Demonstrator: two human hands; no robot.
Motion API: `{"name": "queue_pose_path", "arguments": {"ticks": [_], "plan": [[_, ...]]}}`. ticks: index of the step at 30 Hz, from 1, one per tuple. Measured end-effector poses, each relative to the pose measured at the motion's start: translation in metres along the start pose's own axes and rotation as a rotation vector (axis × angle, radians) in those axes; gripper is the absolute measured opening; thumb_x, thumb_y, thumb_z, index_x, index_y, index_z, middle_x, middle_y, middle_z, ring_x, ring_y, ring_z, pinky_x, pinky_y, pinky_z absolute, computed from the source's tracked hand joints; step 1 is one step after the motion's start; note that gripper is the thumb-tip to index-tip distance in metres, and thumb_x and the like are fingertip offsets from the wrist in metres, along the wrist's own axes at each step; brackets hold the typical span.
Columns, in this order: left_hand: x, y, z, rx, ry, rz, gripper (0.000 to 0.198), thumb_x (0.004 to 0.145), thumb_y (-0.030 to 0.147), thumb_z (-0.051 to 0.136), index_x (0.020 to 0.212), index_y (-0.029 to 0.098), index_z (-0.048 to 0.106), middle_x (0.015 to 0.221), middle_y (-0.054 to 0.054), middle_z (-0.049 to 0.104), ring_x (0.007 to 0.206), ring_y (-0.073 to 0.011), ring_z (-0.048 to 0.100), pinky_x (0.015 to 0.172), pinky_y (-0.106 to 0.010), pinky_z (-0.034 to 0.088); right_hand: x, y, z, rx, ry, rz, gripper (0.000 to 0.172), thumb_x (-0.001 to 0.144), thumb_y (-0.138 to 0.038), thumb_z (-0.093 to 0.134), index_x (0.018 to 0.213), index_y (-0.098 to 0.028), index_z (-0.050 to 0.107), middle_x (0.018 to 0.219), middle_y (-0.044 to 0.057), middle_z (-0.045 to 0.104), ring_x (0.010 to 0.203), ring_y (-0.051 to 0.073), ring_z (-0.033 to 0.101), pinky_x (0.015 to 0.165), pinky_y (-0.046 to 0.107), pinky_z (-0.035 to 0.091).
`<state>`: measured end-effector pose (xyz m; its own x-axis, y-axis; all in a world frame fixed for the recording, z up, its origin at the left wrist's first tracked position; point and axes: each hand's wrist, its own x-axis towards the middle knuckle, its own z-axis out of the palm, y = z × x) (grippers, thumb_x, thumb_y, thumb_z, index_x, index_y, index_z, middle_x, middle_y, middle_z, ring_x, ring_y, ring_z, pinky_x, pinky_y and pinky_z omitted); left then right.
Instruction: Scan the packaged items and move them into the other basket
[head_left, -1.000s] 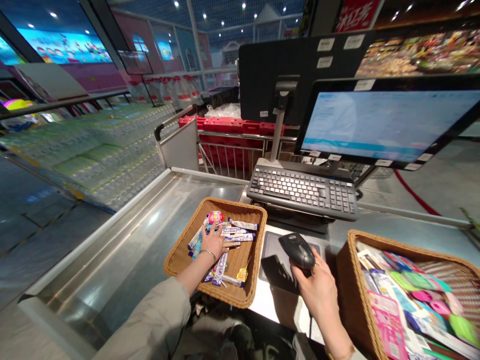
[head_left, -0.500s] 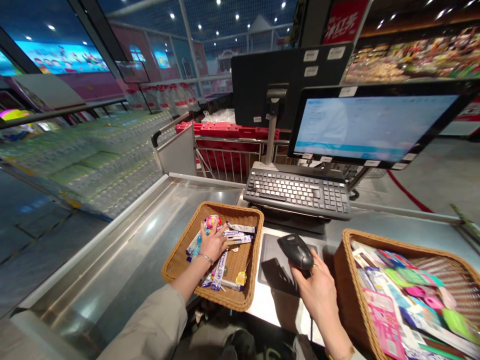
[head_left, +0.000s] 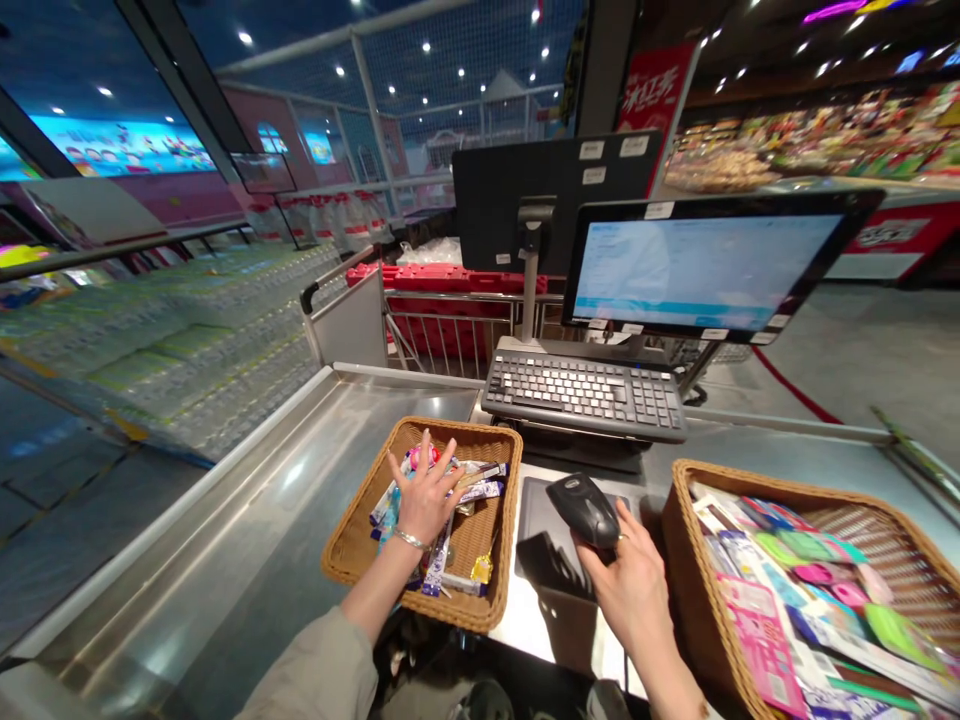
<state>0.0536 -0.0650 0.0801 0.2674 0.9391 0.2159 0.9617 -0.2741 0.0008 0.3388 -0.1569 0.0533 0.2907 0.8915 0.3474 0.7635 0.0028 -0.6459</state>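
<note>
My left hand [head_left: 426, 497] is spread, palm down, over the smaller wicker basket [head_left: 513, 520]. Beneath its fingers lie several slim white-and-blue packets [head_left: 480, 490] and a round pink item [head_left: 425, 456], partly covered by the hand. A small yellow packet [head_left: 482, 569] sits near the basket's front right corner. In my right hand [head_left: 631, 575] is a black handheld barcode scanner [head_left: 583, 509], gripped by its handle and raised above the grey pad [head_left: 534, 500], where its shadow falls. Whether my left fingertips touch the packets I cannot tell.
A larger wicker basket [head_left: 684, 560] full of colourful packaged goods stands at the right. Behind the scanner are a keyboard [head_left: 585, 392] and a lit monitor [head_left: 697, 268]. The metal counter [head_left: 247, 520] stretches left, with a cart [head_left: 442, 325] beyond it.
My left hand has lifted a little and its fingers have spread wider; packets under it have shifted. My right hand still holds the scanner. The view has tilted slightly.
</note>
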Motion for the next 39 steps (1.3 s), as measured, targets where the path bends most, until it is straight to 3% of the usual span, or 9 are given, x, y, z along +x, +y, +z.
{"name": "queue_pose_path", "arguments": {"ticks": [7, 12, 15, 25, 39], "plan": [[0.003, 0.025, -0.008, -0.056, 0.072, 0.021, 0.029, 0.09, 0.047, 0.056, 0.116, 0.04, 0.068, 0.15, 0.0, 0.044, 0.148, -0.0417, 0.011, 0.104, -0.081, -0.008, -0.004, -0.003, -0.007, 0.008, 0.048, -0.059, 0.033, 0.08, -0.04, 0.055, 0.098, -0.015, 0.069, 0.118, 0.016, 0.068, 0.13, 0.032, 0.048, 0.107, 0.052, 0.037], [0.011, 0.043, -0.004, -0.142, 0.438, 0.156, 0.018, 0.085, 0.043, 0.066, 0.099, 0.035, 0.074, 0.138, -0.001, 0.058, 0.145, -0.0399, 0.025, 0.107, -0.078, -0.008, -0.009, -0.001, -0.014, -0.036, 0.057, -0.085, 0.028, 0.08, -0.035, 0.056, 0.097, -0.016, 0.068, 0.119, 0.014, 0.068, 0.132, 0.033, 0.047, 0.109, 0.056, 0.032], [0.016, 0.053, -0.004, -0.19, 0.545, 0.224, 0.016, 0.084, 0.041, 0.068, 0.097, 0.034, 0.074, 0.135, -0.001, 0.061, 0.144, -0.0381, 0.027, 0.109, -0.076, -0.009, -0.011, 0.0, -0.019, -0.048, 0.072, -0.103, 0.029, 0.082, -0.035, 0.056, 0.101, -0.017, 0.067, 0.121, 0.013, 0.067, 0.133, 0.034, 0.046, 0.108, 0.058, 0.032], [0.024, 0.081, -0.007, -0.264, 0.554, 0.301, 0.015, 0.082, 0.04, 0.071, 0.095, 0.034, 0.074, 0.135, -0.001, 0.061, 0.143, -0.0375, 0.031, 0.11, -0.074, -0.01, -0.021, -0.001, -0.039, -0.06, 0.103, -0.12, 0.024, 0.081, -0.029, 0.058, 0.101, -0.02, 0.067, 0.12, 0.01, 0.067, 0.133, 0.033, 0.046, 0.107, 0.06, 0.032], [0.027, 0.101, -0.009, -0.297, 0.529, 0.348, 0.017, 0.08, 0.04, 0.073, 0.096, 0.033, 0.073, 0.136, 0.0, 0.06, 0.142, -0.0403, 0.031, 0.108, -0.077, -0.009, -0.029, 0.001, -0.054, -0.068, 0.118, -0.062, 0.021, 0.079, -0.026, 0.057, 0.097, -0.02, 0.066, 0.118, 0.011, 0.068, 0.133, 0.032, 0.046, 0.107, 0.057, 0.032]]}}
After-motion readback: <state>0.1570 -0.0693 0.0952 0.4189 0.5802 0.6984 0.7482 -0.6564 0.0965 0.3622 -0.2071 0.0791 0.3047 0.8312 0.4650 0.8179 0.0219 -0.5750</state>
